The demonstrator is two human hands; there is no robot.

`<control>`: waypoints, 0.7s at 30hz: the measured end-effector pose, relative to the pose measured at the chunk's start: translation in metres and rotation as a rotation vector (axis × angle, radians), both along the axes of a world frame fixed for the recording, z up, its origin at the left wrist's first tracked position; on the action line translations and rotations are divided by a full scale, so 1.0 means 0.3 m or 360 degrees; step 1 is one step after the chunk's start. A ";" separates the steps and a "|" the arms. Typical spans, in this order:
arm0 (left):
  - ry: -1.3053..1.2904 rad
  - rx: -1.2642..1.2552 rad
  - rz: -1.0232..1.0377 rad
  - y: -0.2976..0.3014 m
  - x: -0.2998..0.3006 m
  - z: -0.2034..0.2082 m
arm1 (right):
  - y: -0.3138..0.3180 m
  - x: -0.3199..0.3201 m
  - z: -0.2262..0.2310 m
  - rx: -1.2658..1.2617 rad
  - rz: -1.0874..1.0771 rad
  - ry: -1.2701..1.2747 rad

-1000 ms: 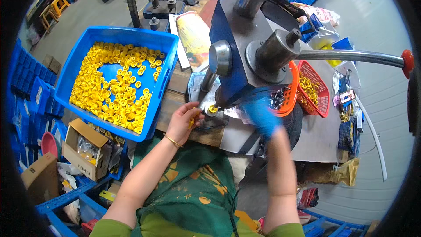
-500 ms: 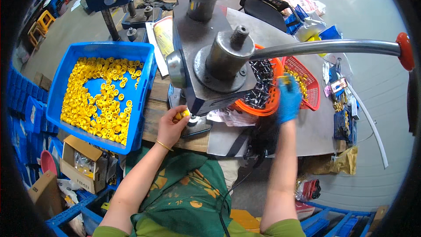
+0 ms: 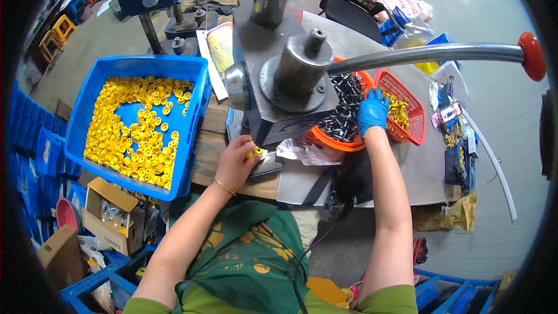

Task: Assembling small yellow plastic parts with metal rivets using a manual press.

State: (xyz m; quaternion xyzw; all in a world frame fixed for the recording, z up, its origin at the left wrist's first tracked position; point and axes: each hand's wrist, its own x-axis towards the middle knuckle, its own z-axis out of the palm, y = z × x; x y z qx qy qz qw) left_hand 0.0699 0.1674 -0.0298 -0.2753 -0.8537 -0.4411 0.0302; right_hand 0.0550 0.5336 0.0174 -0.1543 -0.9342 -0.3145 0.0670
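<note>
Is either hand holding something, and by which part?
The left hand seems to pinch a yellow cap by its side. Whether the blue-gloved right hand, by the red basket, holds anything cannot be told.

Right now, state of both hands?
Left hand: closed on at least one yellow cap.
Right hand: by the red basket; can't tell whether it's holding anything.

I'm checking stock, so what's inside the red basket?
The red basket holds a heap of small yellow pieces. The blue-gloved right hand hides part of its left side, and whatever lies beneath the top pieces is covered.
</note>
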 end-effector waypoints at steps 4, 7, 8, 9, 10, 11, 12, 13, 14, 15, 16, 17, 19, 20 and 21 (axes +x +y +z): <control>-0.0930 0.0854 0.0202 -0.028 0.001 0.000 | 0.021 0.042 0.032 -0.0083 0.0064 0.0048; -0.1736 0.1368 0.0263 -0.106 -0.003 -0.033 | -0.128 0.112 0.155 -0.0840 0.0133 0.0253; -0.1860 0.1578 0.0303 -0.111 0.003 -0.029 | -0.210 0.140 0.187 -0.1236 0.0364 0.0339; -0.1985 0.1790 0.0315 -0.106 0.007 -0.021 | -0.308 0.171 0.208 -0.1619 0.0578 0.0433; -0.2016 0.1751 0.0303 -0.101 0.010 -0.009 | -0.393 0.193 0.188 -0.1814 0.0677 0.0370; -0.2019 0.1752 0.0317 -0.097 0.019 -0.002 | -0.475 0.208 0.163 -0.2011 0.0775 0.0301; -0.2026 0.1751 0.0278 -0.084 0.024 0.005 | -0.535 0.219 0.128 -0.2138 0.0791 0.0227; -0.2030 0.1749 0.0241 -0.078 0.026 0.010 | -0.576 0.219 0.083 -0.2266 0.0809 0.0153; -0.2045 0.1775 0.0225 -0.087 0.031 0.007 | -0.603 0.212 0.035 -0.2223 0.0838 0.0171; -0.2047 0.1777 0.0226 -0.095 0.032 0.010 | -0.620 0.205 -0.002 -0.2173 0.0865 0.0192; -0.2061 0.1757 0.0245 -0.107 0.034 0.016 | -0.633 0.197 -0.024 -0.2204 0.0864 0.0196; -0.2076 0.1736 0.0264 -0.119 0.035 0.017 | -0.628 0.191 -0.055 -0.2206 0.0868 0.0192; -0.2046 0.1728 0.0267 -0.143 0.038 0.002 | -0.625 0.174 -0.085 -0.1996 0.0922 0.0072; -0.2022 0.1714 0.0260 -0.150 0.038 -0.005 | -0.625 0.173 -0.094 -0.1995 0.0926 0.0067; -0.2015 0.1721 0.0269 -0.153 0.041 -0.005 | -0.642 0.166 -0.078 -0.2020 0.0954 0.0085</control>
